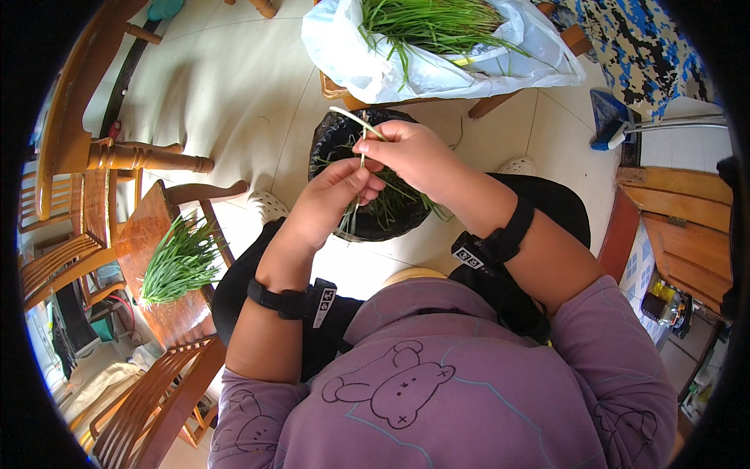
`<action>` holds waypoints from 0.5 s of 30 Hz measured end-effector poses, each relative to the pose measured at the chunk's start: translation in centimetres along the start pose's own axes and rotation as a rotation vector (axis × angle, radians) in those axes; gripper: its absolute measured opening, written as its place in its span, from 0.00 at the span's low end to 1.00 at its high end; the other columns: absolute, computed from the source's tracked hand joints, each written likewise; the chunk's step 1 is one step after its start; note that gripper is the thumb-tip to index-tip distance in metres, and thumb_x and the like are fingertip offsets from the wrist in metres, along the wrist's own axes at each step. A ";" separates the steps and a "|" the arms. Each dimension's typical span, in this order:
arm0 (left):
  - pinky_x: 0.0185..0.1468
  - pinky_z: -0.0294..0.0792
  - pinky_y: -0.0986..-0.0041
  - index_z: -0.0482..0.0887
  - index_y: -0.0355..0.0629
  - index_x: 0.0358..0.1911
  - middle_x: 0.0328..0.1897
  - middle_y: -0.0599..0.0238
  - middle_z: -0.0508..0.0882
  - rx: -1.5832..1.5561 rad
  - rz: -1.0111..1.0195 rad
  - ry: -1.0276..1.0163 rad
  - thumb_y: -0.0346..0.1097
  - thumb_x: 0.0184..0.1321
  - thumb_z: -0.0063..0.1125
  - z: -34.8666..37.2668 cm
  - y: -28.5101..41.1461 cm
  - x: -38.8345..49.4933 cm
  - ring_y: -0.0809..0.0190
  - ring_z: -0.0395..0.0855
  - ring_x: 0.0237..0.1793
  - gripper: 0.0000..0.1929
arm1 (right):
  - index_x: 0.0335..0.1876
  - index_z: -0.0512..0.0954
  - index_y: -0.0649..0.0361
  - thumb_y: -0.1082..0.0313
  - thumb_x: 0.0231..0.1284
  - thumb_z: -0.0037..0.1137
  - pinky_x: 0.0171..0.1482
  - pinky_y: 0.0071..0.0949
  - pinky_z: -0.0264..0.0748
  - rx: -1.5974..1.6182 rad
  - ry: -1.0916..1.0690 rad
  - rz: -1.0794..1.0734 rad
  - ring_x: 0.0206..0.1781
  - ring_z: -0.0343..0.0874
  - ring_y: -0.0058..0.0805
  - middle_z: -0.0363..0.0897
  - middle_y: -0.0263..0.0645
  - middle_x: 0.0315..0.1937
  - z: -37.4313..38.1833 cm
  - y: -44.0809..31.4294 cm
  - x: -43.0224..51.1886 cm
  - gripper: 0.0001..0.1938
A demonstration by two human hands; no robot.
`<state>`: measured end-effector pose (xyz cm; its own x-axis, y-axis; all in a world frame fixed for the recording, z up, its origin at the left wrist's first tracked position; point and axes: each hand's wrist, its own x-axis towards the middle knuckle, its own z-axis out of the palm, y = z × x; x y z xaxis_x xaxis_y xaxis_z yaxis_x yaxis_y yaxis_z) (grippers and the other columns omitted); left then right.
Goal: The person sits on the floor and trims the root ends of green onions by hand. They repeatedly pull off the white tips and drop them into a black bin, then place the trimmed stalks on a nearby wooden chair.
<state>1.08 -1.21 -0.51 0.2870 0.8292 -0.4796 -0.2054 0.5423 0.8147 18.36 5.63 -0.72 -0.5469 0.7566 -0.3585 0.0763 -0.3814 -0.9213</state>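
Note:
Above a bin lined with a black plastic bag [404, 230], my two hands meet. My right hand [413, 153] pinches a green chive stalk [353, 119], its white end pointing up and left. What look like its leaves trail from below that hand over the bin's right side. Between the thumb and fingers of my left hand [338, 190] is a thin, pale strip of chive [364, 135], standing nearly upright and crossing the stalk by my right fingertips. Loose green and withered scraps [384, 214] lie in the bin, partly hidden by my hands.
Beyond the bin, a white plastic bag [404, 82] full of chives [433, 26] rests on a wooden seat. A chive bundle [181, 261] lies on a wooden chair [167, 325] at my left. A dustpan [612, 111] and broom [609, 135] are at the right, beside a camouflage-patterned cloth [644, 53].

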 end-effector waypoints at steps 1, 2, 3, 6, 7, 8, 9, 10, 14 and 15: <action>0.48 0.70 0.79 0.79 0.39 0.50 0.40 0.68 0.83 -0.110 -0.015 0.012 0.39 0.71 0.47 -0.1 0.1 -0.1 0.71 0.78 0.42 0.13 | 0.44 0.80 0.63 0.63 0.67 0.54 0.38 0.18 0.70 -0.020 0.044 -0.006 0.32 0.74 0.15 0.80 0.29 0.31 0.0 -0.1 0.0 0.11; 0.50 0.70 0.78 0.79 0.38 0.50 0.41 0.68 0.83 -0.227 -0.015 0.009 0.38 0.71 0.48 -0.2 0.2 -0.1 0.71 0.79 0.44 0.13 | 0.44 0.81 0.60 0.61 0.67 0.54 0.31 0.15 0.64 -0.016 0.066 0.028 0.26 0.67 0.12 0.76 0.25 0.27 -0.2 -0.3 0.1 0.11; 0.50 0.71 0.78 0.79 0.38 0.50 0.41 0.68 0.83 -0.202 -0.038 0.035 0.38 0.71 0.48 -0.4 0.3 -0.1 0.71 0.79 0.44 0.13 | 0.42 0.80 0.61 0.60 0.65 0.56 0.31 0.17 0.64 -0.021 0.092 0.065 0.26 0.67 0.13 0.76 0.26 0.27 -0.3 -0.4 0.1 0.12; 0.48 0.70 0.78 0.79 0.38 0.49 0.40 0.69 0.83 -0.127 -0.058 0.069 0.37 0.69 0.51 -0.8 0.5 -0.1 0.71 0.79 0.41 0.12 | 0.39 0.80 0.62 0.55 0.62 0.60 0.29 0.19 0.60 -0.007 0.138 0.083 0.25 0.63 0.13 0.71 0.24 0.23 -0.7 -0.8 0.1 0.15; 0.47 0.70 0.79 0.80 0.38 0.48 0.39 0.70 0.83 -0.088 -0.059 0.078 0.37 0.68 0.53 -0.8 0.3 0.0 0.72 0.79 0.39 0.12 | 0.40 0.80 0.62 0.55 0.61 0.60 0.29 0.19 0.61 -0.005 0.127 0.095 0.25 0.63 0.13 0.71 0.24 0.23 -0.8 -0.9 0.1 0.15; 0.45 0.69 0.81 0.80 0.38 0.47 0.38 0.71 0.83 -0.049 -0.060 0.086 0.37 0.67 0.55 -0.7 0.2 0.0 0.73 0.78 0.37 0.11 | 0.40 0.80 0.62 0.56 0.61 0.60 0.29 0.20 0.61 -0.003 0.115 0.108 0.25 0.64 0.14 0.71 0.24 0.23 -0.8 -0.9 0.1 0.15; 0.43 0.69 0.82 0.80 0.38 0.47 0.37 0.71 0.83 -0.010 -0.060 0.095 0.36 0.66 0.56 -0.7 0.0 0.1 0.74 0.78 0.35 0.11 | 0.40 0.80 0.62 0.56 0.61 0.61 0.29 0.20 0.62 -0.002 0.112 0.134 0.26 0.64 0.14 0.71 0.24 0.23 -0.8 -0.8 0.1 0.15; 0.42 0.68 0.82 0.80 0.39 0.46 0.37 0.72 0.83 0.000 -0.044 0.096 0.36 0.65 0.57 -0.6 -0.1 0.1 0.74 0.77 0.35 0.11 | 0.42 0.80 0.61 0.57 0.62 0.59 0.29 0.18 0.61 -0.011 0.097 0.127 0.25 0.64 0.12 0.71 0.23 0.24 -0.8 -0.7 0.1 0.14; 0.39 0.66 0.83 0.81 0.39 0.43 0.34 0.72 0.83 0.004 -0.021 0.128 0.35 0.63 0.60 -0.8 -0.3 0.1 0.75 0.75 0.33 0.09 | 0.44 0.81 0.60 0.61 0.64 0.59 0.32 0.17 0.65 -0.127 0.029 0.060 0.28 0.66 0.12 0.75 0.24 0.29 -0.5 0.2 0.2 0.11; 0.39 0.66 0.83 0.81 0.39 0.42 0.34 0.71 0.83 -0.003 -0.032 0.150 0.35 0.63 0.60 -0.9 -0.2 0.1 0.76 0.75 0.32 0.09 | 0.44 0.80 0.60 0.61 0.64 0.59 0.34 0.18 0.68 -0.173 0.007 0.038 0.30 0.69 0.13 0.76 0.25 0.30 -0.5 0.5 0.2 0.11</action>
<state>0.34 -1.13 -1.05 0.1503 0.8224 -0.5487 -0.2012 0.5688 0.7975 18.67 5.85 -1.31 -0.5352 0.7474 -0.3937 0.2394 -0.3128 -0.9192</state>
